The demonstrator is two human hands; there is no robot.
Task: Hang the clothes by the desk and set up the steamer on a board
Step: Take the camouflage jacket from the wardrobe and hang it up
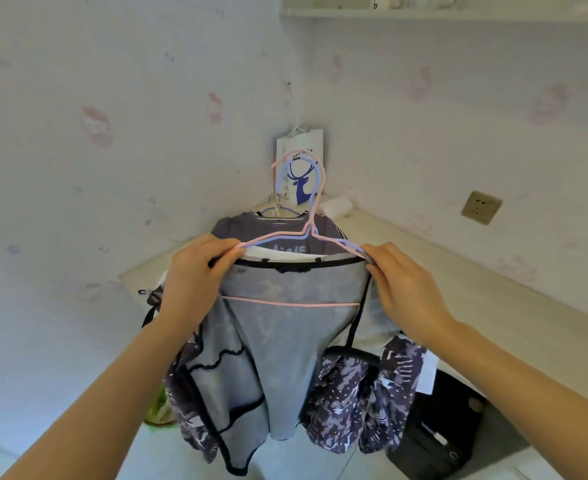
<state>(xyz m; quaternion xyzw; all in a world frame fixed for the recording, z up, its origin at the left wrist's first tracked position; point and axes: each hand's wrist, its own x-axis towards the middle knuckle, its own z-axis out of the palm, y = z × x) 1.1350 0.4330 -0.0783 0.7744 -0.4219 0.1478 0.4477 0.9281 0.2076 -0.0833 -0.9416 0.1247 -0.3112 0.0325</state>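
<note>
My left fingers [230,249] and right fingers [372,256] pinch the pink hanger [296,304]. A grey jacket [285,358] hangs below them.

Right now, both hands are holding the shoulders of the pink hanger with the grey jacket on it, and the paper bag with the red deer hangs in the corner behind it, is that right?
Not quite: the deer on the paper bag is blue, not red, as the head view shows. The rest stands: the left hand and right hand hold the shoulders of the pink hanger carrying the grey jacket.
</note>
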